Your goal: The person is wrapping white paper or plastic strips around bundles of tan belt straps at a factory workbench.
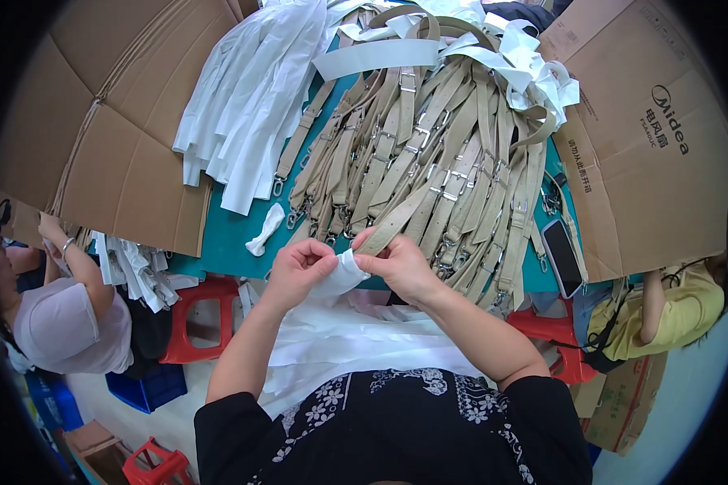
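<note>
Left hand (294,273): white wrap (344,276); right hand (404,271): 1 beige strap (390,223).

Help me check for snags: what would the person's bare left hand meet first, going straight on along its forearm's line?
Probably the silver metal clasps on the near ends of the beige flat straps, just beyond the left hand. Its height is unclear, so it might pass over them.
</note>
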{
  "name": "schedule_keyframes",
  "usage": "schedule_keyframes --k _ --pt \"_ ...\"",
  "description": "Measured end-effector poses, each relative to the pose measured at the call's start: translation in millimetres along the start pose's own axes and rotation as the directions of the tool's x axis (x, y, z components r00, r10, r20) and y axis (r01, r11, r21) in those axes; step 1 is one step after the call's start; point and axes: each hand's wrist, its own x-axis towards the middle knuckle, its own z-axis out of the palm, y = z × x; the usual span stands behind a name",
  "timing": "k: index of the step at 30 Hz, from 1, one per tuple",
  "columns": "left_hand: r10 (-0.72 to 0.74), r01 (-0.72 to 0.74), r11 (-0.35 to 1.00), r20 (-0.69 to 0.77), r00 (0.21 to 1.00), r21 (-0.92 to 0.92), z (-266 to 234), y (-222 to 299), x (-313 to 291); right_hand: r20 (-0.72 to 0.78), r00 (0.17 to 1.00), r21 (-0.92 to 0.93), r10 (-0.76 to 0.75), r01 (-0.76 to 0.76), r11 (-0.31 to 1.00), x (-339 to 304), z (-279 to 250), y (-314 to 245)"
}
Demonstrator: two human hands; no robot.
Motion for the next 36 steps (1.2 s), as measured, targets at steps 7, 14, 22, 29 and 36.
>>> schedule_keyframes --k 7,14,22,29,36 --pt "-0.01 0.013 1.0 -0.086 0.996 0.028 -5.8 2.1 -2.9 -0.104 0.993 0.298 0.06 -0.026 0.954 13.6 -22.9 -12.5" --pt "0.054 -0.052 0.998 -0.06 0.997 0.029 -0.2 11.7 -13.2 0.109 0.993 -0.009 -0.051 0.052 0.999 -9.4 17.2 9.0" --pt "0.197 -0.13 0.872 -0.095 0.976 0.473 11.4 7.2 -32.6 -0.054 0.99 0.713 0.127 -0.051 0.699 43.7 -26.4 -50.9" --pt "0.343 -0.2 0.838 -0.207 0.916 0.507 -9.7 42.1 -42.1 0.311 0.73 0.54 -0.609 0.392 0.745 28.9 -21.4 -58.1" --pt "0.174 -0.087 0.886 -0.152 0.973 0.456 11.6 28.3 -33.2 0.126 0.874 0.726 -0.47 0.242 0.644 17.1 -20.0 -36.1"
